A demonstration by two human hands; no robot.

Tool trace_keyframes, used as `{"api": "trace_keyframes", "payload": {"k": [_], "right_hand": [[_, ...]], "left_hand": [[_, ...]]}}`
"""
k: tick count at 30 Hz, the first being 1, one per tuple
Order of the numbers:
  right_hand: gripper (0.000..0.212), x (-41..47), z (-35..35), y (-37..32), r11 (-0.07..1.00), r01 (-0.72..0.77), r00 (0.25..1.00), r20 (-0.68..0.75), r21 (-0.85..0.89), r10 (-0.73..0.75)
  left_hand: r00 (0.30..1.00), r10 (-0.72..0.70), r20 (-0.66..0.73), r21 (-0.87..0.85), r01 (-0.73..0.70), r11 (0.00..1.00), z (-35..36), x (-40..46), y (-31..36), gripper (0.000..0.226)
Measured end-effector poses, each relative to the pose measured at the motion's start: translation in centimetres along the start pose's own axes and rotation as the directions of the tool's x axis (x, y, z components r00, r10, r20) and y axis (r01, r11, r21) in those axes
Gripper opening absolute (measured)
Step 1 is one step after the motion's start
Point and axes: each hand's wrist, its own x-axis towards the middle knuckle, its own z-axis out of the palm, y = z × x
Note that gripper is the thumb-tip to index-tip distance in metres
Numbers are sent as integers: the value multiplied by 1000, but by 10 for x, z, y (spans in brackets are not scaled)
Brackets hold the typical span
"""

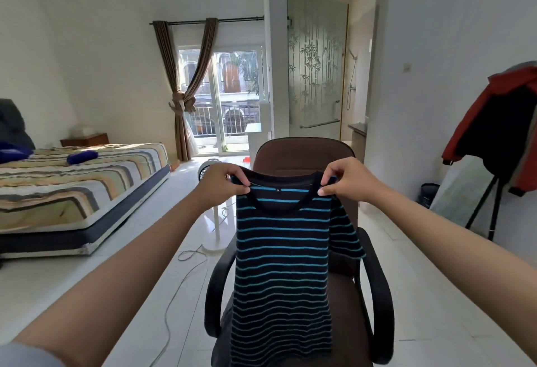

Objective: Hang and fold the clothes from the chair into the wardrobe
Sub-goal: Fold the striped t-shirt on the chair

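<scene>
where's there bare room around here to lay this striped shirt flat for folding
The striped bedspread is bare between the blue bundle and the foot end. The white floor right of the office chair is open. Left of the chair it is crowded: fan stand and cable. Both hands pinch the shirt.

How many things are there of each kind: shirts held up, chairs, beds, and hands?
Striped shirt: 1, pinched at the shoulders by both hands
Chair: 1
Bed: 1
Hands: 2, left hand and right hand
Total: 5
</scene>
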Motion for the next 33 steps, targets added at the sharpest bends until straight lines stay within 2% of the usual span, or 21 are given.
{"api": "trace_keyframes", "payload": {"k": [3,8,12,15,20,27,33], "right_hand": [[14,4,0,-5,996,38,999,-9,83,-37],[13,13,1,-12,969,28,998,48,244,-41],[22,19,5,-18,953,7,996,87,302,-35],[30,22,6,-22,943,-2,995,98,333,-32],[32,24,11,-22,884,-73,984,176,463,-11],[34,21,5,-22,899,-51,985,170,435,-27],[31,16,3,-32,908,-16,983,172,420,-63]], "left_hand": [[999,-1,37,61,-2,998,-14,7,6,31],[990,-39,137,118,23,993,-28,18,18,23],[964,-138,226,251,79,965,-33,26,18,22],[956,-173,237,275,105,956,-30,28,16,18],[945,-186,269,217,128,968,-24,31,8,23],[940,-137,313,8,142,990,-27,28,8,27],[930,-110,352,-50,137,989,-24,29,20,32]]}}
